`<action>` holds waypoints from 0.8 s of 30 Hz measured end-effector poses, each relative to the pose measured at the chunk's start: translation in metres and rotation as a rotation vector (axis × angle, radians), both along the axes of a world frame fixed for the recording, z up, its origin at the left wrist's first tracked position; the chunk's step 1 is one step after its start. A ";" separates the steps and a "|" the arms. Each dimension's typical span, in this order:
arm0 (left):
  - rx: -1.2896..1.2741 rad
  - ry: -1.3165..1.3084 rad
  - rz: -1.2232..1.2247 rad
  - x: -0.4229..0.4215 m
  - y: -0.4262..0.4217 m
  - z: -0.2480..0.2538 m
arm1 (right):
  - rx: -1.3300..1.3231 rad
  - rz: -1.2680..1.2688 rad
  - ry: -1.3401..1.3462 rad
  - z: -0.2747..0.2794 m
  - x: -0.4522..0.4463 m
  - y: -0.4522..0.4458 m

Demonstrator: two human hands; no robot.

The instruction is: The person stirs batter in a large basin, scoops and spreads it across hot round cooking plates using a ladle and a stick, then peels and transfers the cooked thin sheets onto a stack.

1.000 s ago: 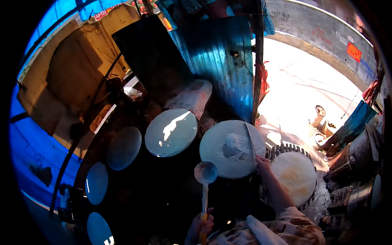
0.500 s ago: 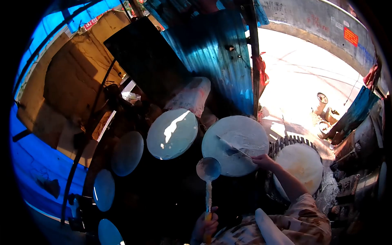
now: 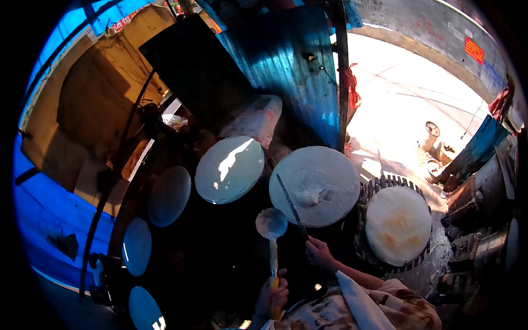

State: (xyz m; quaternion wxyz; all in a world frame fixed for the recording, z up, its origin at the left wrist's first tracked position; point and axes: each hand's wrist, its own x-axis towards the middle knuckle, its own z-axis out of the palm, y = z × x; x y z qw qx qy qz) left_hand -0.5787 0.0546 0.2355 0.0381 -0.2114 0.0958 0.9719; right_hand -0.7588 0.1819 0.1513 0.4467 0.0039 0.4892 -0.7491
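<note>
My left hand [image 3: 268, 297] is closed round the yellow handle of a ladle [image 3: 271, 223], whose round bowl points away from me. My right hand [image 3: 319, 253] grips a long, thin spatula [image 3: 291, 204], and its dark blade crosses the front left rim of a round griddle [image 3: 342, 181]. Pale batter coats that griddle, with a thicker lump [image 3: 309, 197] near the middle. To the right, a round white flatbread [image 3: 399, 225] with light brown patches lies on a dark slatted rack.
Several more round griddles curve away to the left, including a wet, shiny one [image 3: 230, 170] and a shaded one [image 3: 170, 196]. A plastic-covered bundle [image 3: 254, 121] stands behind them. Corrugated blue sheeting [image 3: 291, 71] rises at the back. Buckets [image 3: 430, 137] stand outside on the right.
My right hand has drawn back from the griddle toward me, swinging the spatula to its left front rim. A batter lump now shows on the griddle. The ladle has shifted slightly left.
</note>
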 end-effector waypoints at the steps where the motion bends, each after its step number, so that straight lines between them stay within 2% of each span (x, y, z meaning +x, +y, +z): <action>1: 0.002 0.005 -0.002 0.000 -0.001 0.001 | 0.057 0.021 -0.034 -0.005 0.003 -0.010; 5: 0.015 -0.002 -0.035 0.001 -0.003 0.004 | 0.260 -0.057 -0.061 -0.020 0.000 0.014; 7: -0.083 -0.043 -0.052 0.004 -0.004 0.006 | 0.250 -0.119 -0.087 -0.019 -0.001 0.039; 13: -0.162 -0.016 -0.169 -0.019 -0.007 0.004 | 0.265 -0.343 -0.207 -0.039 -0.003 0.088; 15: -0.260 -0.020 -0.217 -0.042 -0.007 0.010 | 0.257 -0.300 -0.050 -0.034 -0.008 0.094; 17: -0.365 -0.020 -0.251 -0.074 -0.003 0.022 | 0.308 -0.303 -0.007 -0.014 -0.003 0.091; 19: -0.539 -0.062 -0.212 -0.108 0.012 0.030 | 0.245 -0.390 0.318 -0.008 0.006 0.090; 20: -0.541 -0.061 -0.208 -0.122 0.022 0.031 | 0.275 -0.506 0.232 -0.009 0.007 0.091; 21: -0.588 -0.085 -0.143 -0.137 0.033 0.031 | 0.274 -0.504 0.235 -0.024 0.009 0.091; 23: -0.636 -0.100 -0.072 -0.156 0.047 0.024 | 0.426 -0.546 0.597 -0.082 0.005 0.080; 24: -0.635 -0.103 -0.059 -0.164 0.052 0.019 | 0.342 -0.579 0.574 -0.108 0.006 0.067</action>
